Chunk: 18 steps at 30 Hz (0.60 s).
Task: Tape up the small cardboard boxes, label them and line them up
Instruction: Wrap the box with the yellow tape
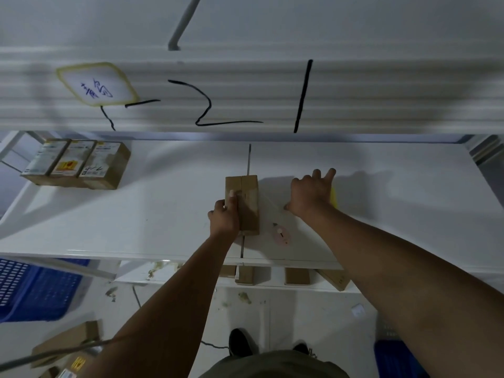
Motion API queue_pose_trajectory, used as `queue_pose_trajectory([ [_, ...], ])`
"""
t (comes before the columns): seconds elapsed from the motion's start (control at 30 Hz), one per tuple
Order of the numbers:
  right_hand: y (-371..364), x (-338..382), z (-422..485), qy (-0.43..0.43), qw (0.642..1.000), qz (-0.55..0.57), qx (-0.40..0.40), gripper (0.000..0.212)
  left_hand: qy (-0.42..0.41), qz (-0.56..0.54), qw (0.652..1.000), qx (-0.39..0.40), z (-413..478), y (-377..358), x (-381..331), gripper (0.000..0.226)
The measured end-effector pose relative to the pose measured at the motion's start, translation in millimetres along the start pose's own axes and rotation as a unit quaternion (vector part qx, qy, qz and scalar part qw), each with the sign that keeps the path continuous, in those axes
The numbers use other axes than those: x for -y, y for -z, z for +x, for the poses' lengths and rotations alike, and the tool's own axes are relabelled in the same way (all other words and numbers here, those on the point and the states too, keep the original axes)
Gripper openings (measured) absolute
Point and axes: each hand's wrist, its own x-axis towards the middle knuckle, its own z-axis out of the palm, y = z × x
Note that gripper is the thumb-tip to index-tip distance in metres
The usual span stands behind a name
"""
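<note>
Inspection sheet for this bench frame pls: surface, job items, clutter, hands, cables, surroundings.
Surface: white table, seam down the middle.
Job's things: unlabelled box at centre; three labelled boxes in a row, far left; yellow item, possibly tape.
Clutter: pink cutter beside the box.
Hands: left hand grips the box; right hand over yellow item, grip unclear.
Cables: cable on floor.
Surroundings: blue crate on floor, more boxes on lower shelf.

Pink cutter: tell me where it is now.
Head view: the pink cutter lies on the white table near its front edge, just right of the cardboard box that the left hand holds.
</note>
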Motion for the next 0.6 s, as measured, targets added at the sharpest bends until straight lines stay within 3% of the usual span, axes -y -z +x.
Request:
queue_pose_trajectory([
  [0.1, -2.1, -1.2, -5.0, 0.042, 0.996, 0.012, -0.078, 0.044, -0.002, 0.005, 1.0, 0.002, 1.9, 0.5, 1.0, 0.08],
  [0.2, -7.2, 4.8, -22.1, 0.167, 0.952, 0.09, -0.238, 0.028, -0.01, 0.009, 1.0, 0.003, 3.0, 0.8, 2.0, 0.08],
  [0.23, -9.0, 8.9, -30.4, 0.204, 0.938, 0.122, -0.252, 0.024, -0.012, 0.009, 1.0, 0.005, 4.2, 1.2, 3.2, 0.08],
  [0.33, -18.4, 23.5, -51.9, 0.225, 0.944, 0.126, -0.205, 0.018, -0.019, 0.011, 1.0, 0.013, 8.3, 2.1, 6.4, 0.083],
  [0.47, -34.2, 32.2, -67.2, 0.122, 0.978, 0.116, -0.127, 0.023, -0.023, 0.013, 1.0, 0.011, 9.4, 2.8, 7.5, 0.084],
  [0.6, -51.6, 29.6, -77.1, 0.08, 0.986, 0.145, -0.024, 0.03, -0.025, 0.009, 1.0, 0.005, 7.2, 2.0, 7.4, 0.082],
])
